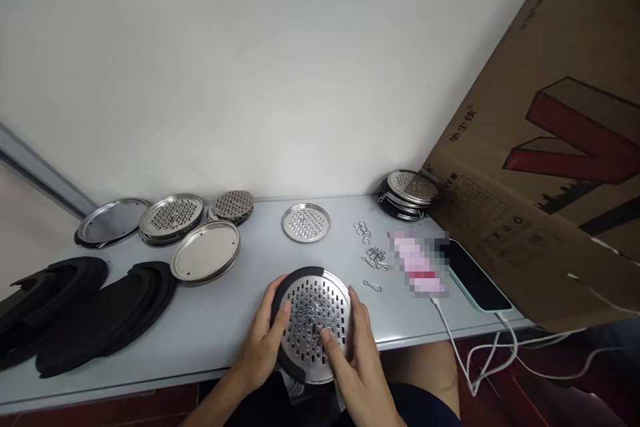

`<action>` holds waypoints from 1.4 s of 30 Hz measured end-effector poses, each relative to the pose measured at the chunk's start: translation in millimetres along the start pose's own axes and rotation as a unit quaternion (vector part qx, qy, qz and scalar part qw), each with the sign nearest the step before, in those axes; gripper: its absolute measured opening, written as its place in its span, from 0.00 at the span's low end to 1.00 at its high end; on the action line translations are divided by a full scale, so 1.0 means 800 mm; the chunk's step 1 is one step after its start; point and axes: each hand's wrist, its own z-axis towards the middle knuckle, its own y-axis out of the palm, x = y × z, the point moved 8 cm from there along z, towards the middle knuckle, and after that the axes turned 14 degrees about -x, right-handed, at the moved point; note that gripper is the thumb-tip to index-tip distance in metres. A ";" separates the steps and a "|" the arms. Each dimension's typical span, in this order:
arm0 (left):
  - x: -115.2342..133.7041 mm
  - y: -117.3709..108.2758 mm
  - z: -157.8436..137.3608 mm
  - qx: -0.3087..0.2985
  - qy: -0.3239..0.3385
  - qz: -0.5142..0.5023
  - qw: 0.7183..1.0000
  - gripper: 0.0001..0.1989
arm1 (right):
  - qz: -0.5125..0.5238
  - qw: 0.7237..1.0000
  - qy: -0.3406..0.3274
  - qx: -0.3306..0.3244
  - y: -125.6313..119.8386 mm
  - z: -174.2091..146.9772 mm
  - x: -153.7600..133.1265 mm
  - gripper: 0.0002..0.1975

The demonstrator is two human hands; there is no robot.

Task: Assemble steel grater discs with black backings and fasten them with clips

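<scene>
Between both hands a round metal grater [315,313] is held at the table's front edge, its holed face turned up toward me. A black rim piece runs round its left side. My left hand [265,330] grips that black side, thumb on the face. My right hand [357,360] clasps the right edge, its thumb resting on the holes near the middle. Beyond them lies a single grater disc [307,223]. To the left are a stack of plain metal discs [206,251], more grater discs [173,217] and black round holders [105,313].
Metal rings [362,232] and small clips [376,257] lie right of centre. Behind them stands a pile of rimmed graters [413,190]. A phone [477,277] with white cables [470,373] sits by a large cardboard box [540,167]. A white wall [280,80] closes the back.
</scene>
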 end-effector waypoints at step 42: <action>0.028 -0.067 0.016 0.029 -0.024 0.499 0.866 0.23 | -0.328 0.943 0.011 -0.050 -0.049 0.044 -0.010 0.17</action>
